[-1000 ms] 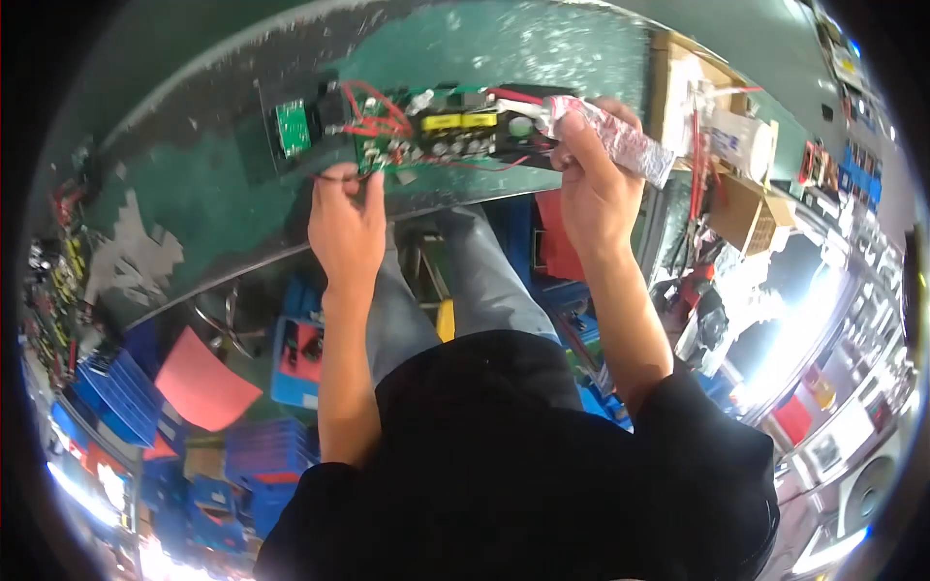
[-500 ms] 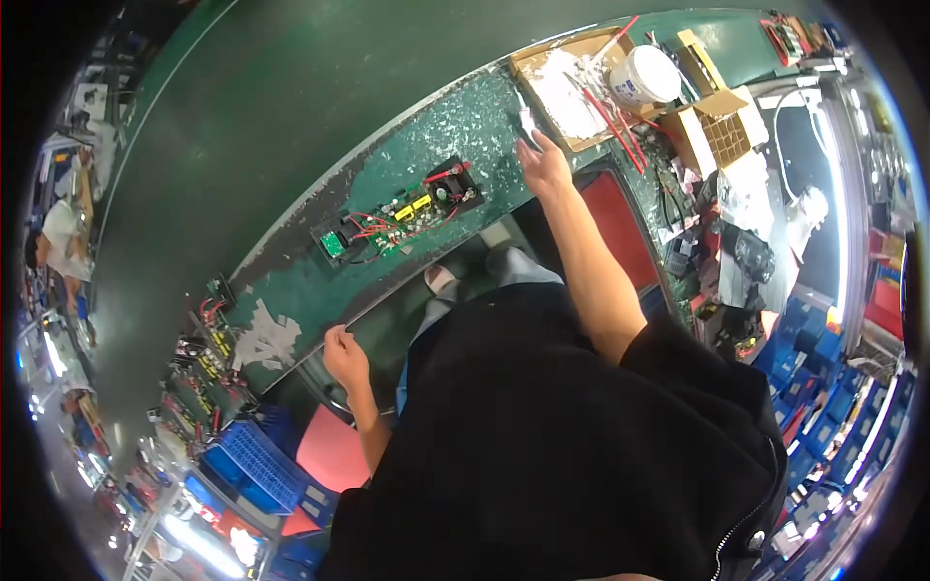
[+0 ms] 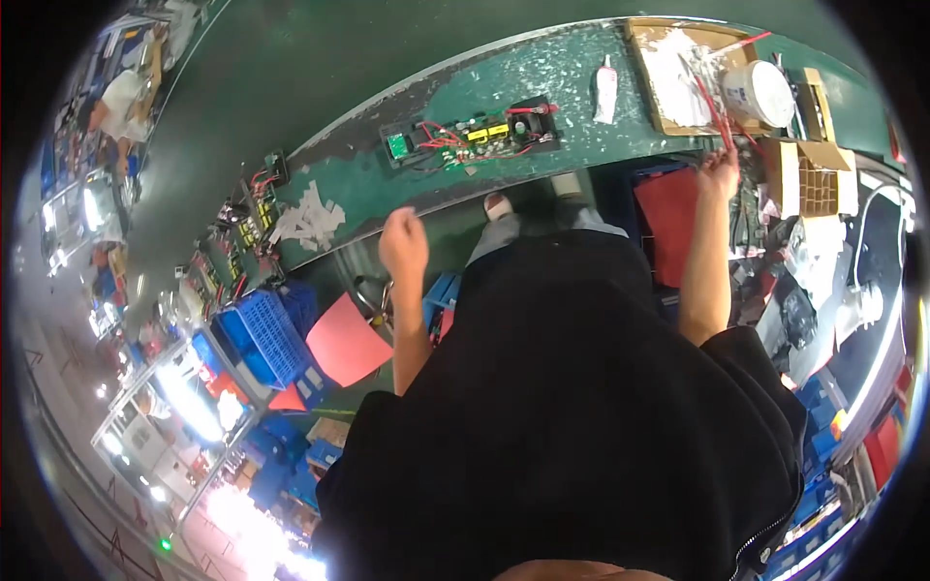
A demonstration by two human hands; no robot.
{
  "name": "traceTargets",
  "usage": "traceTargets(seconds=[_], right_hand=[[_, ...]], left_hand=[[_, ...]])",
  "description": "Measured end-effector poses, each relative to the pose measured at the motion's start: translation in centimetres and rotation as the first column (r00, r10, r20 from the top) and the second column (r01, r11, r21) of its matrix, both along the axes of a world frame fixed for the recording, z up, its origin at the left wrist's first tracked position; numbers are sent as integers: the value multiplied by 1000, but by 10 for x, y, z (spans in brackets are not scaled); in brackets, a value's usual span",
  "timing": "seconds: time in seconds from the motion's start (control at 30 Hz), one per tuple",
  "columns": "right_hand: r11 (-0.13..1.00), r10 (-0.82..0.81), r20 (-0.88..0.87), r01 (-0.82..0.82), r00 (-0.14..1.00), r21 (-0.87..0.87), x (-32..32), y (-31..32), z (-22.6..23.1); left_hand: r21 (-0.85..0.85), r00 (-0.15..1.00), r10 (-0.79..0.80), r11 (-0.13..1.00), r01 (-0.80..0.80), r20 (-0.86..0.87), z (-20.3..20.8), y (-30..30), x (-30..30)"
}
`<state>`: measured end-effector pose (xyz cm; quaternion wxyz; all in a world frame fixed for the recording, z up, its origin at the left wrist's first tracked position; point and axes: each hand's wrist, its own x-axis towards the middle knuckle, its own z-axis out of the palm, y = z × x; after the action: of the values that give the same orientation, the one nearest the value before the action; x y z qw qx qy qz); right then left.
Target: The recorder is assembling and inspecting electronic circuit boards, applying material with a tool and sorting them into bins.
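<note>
My right hand (image 3: 719, 176) is at the near edge of the cardboard tray (image 3: 668, 124), its fingers closed around the end of a thin red stick (image 3: 715, 111). That stick slants over the tray's rim, among white paste or scraps. Left of the tray, a white tube (image 3: 605, 93) lies on the green bench. My left hand (image 3: 404, 242) is held in front of the bench's near edge with its fingers curled; whatever they may hold is hidden. Between the hands, a circuit board assembly (image 3: 475, 134) with red wires and yellow parts lies on the bench.
A white bucket (image 3: 759, 94) stands at the tray's right, with a divided cardboard box (image 3: 812, 179) nearer me. White strips (image 3: 312, 219) and more circuit boards (image 3: 254, 218) are at the left. Below them are a blue basket (image 3: 262, 339) and a pink sheet (image 3: 349, 341).
My right hand has left the white tube on the bench and moved right and nearer me to the red stick. My left hand has risen toward the bench edge. The view has shifted.
</note>
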<state>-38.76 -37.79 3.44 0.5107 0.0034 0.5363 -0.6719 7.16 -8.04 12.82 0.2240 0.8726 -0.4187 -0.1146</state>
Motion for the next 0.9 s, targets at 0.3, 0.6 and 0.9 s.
traceTargets(seconds=[0.3, 0.6, 0.9], right_hand=[[912, 117, -925, -407, 363, -44, 51, -17, 72], [875, 49, -994, -484, 99, -5, 65, -19, 106], [947, 22, -958, -302, -286, 112, 85, 55, 123]], left_hand=[[160, 777, -605, 796, 584, 172, 25, -115, -54], [496, 614, -782, 578, 648, 109, -35, -176, 30], [615, 315, -938, 166, 771, -142, -4, -174, 55]])
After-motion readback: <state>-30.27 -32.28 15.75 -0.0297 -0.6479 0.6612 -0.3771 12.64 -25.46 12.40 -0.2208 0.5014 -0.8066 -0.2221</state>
